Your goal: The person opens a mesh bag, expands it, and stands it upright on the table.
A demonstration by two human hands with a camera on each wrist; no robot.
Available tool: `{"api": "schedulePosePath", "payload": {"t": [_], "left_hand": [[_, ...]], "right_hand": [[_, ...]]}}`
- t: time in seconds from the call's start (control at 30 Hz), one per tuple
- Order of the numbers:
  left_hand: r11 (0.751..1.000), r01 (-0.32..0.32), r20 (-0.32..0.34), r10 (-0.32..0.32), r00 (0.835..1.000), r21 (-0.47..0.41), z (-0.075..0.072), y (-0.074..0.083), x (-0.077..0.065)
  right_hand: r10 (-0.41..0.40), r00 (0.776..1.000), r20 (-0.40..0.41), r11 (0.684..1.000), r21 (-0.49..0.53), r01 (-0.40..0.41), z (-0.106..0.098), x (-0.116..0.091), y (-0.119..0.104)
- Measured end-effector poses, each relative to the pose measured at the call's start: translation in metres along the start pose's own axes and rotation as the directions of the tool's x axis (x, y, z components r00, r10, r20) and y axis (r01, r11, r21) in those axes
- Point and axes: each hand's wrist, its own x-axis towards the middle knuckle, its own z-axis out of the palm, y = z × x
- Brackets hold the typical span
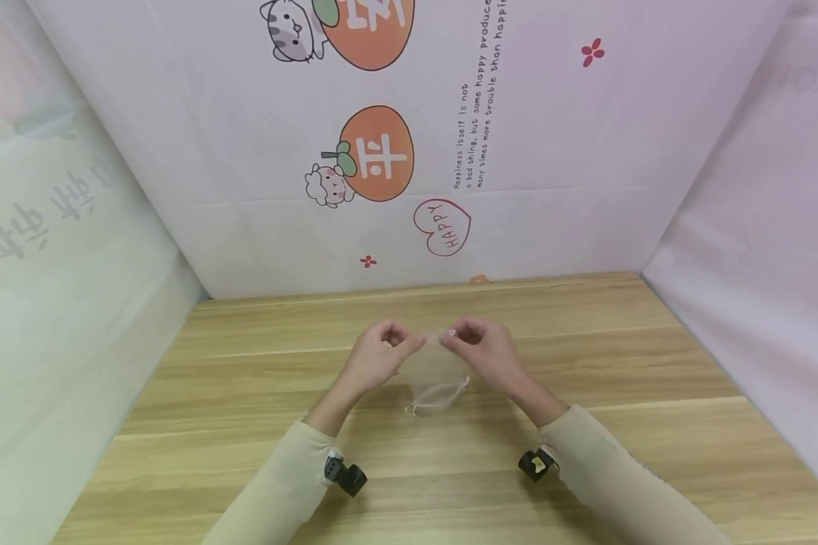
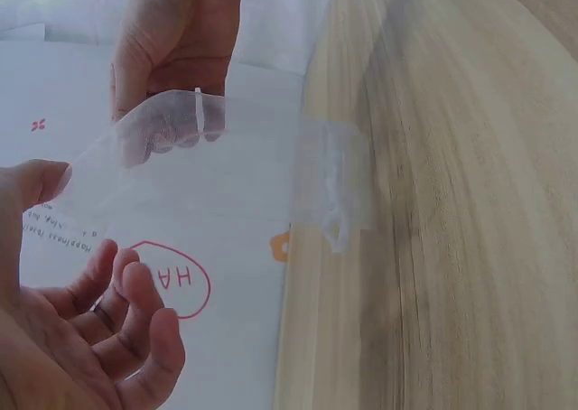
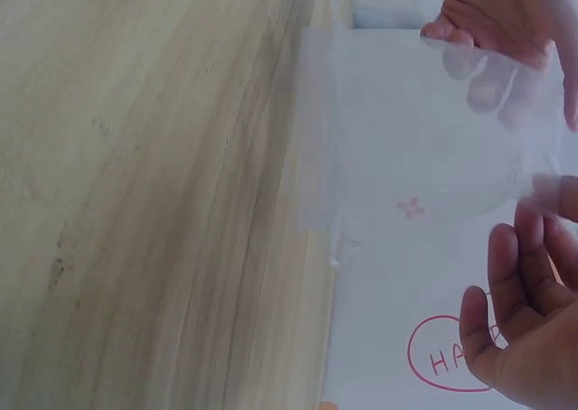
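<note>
A small sheer white drawstring pouch (image 1: 431, 376) hangs above the table between the two hands, its drawstring end (image 2: 334, 189) lowermost. It looks flat, and the table and wall show through it. My left hand (image 1: 379, 356) pinches one upper corner between thumb and finger. At the opposite corner my right hand (image 1: 488, 353) pinches the fabric in the same way. The other fingers of the left hand (image 2: 99, 329) are loosely curled, and so are those of the right hand (image 3: 537, 311). Thin cord loops stick out at the pouch's lower sides.
The wood-grain table (image 1: 245, 454) spreads beneath both forearms. A white printed sheet (image 1: 532, 136) with orange fruit drawings and lettering stands behind it, and pale cloth walls rise at left and right. A small black wrist camera (image 1: 346, 477) sits on each sleeve.
</note>
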Motion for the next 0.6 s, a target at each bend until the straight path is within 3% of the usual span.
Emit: {"api": "schedulePosePath", "payload": {"t": [0.33, 0.6], "left_hand": [[0.980, 0.004, -0.080, 0.012, 0.997, 0.199, 0.0019, 0.0010, -0.0031], [0.979, -0.010, -0.138, 0.038, 0.990, 0.202, 0.0028, 0.0019, -0.0029]], "right_hand": [[-0.016, 1.000, -0.021, 0.998, 0.058, 0.017, 0.0024, -0.0019, -0.0009], [0.007, 1.000, -0.012, 0.998, 0.064, -0.006, 0.0047, -0.0019, 0.0023]]}}
